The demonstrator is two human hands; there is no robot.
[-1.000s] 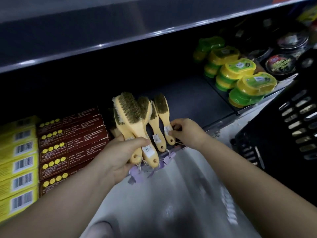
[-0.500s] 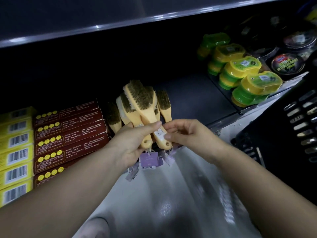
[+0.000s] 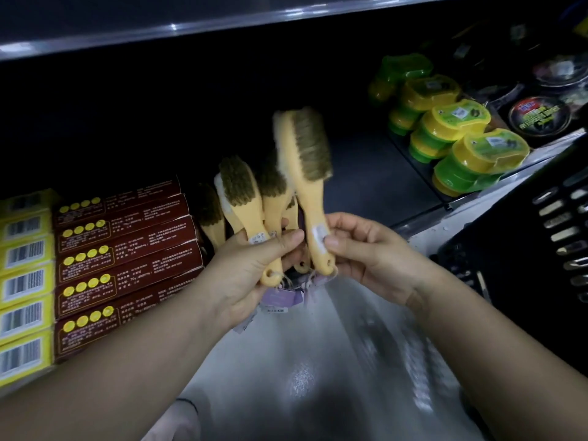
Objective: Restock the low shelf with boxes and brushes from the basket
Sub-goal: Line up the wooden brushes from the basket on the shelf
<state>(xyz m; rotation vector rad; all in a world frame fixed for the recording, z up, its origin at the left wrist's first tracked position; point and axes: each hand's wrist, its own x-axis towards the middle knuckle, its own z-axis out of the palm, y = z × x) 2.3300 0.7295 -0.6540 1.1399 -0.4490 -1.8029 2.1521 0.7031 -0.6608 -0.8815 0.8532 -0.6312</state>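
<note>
My left hand (image 3: pixel 251 272) grips a bunch of yellow-handled brushes (image 3: pixel 245 198) by their handles, bristles up, with purple tags (image 3: pixel 281 297) hanging below. My right hand (image 3: pixel 366 253) pinches the handle of one brush (image 3: pixel 305 157), which stands taller than the bunch and is blurred. Both hands are in front of the low shelf (image 3: pixel 366 189). Another brush (image 3: pixel 210 211) stands on the shelf next to stacked dark red boxes (image 3: pixel 127 253). The black basket (image 3: pixel 541 243) is at the right.
Yellow boxes (image 3: pixel 25 281) with barcodes are stacked left of the red ones. Green and yellow lidded tubs (image 3: pixel 455 144) and round black tins (image 3: pixel 541 116) fill the shelf's right part. An upper shelf edge (image 3: pixel 222 23) runs overhead. Grey floor (image 3: pixel 302 377) lies below.
My right hand has drawn one brush up and out of the bunch. Both hands have lifted a little away from the shelf edge.
</note>
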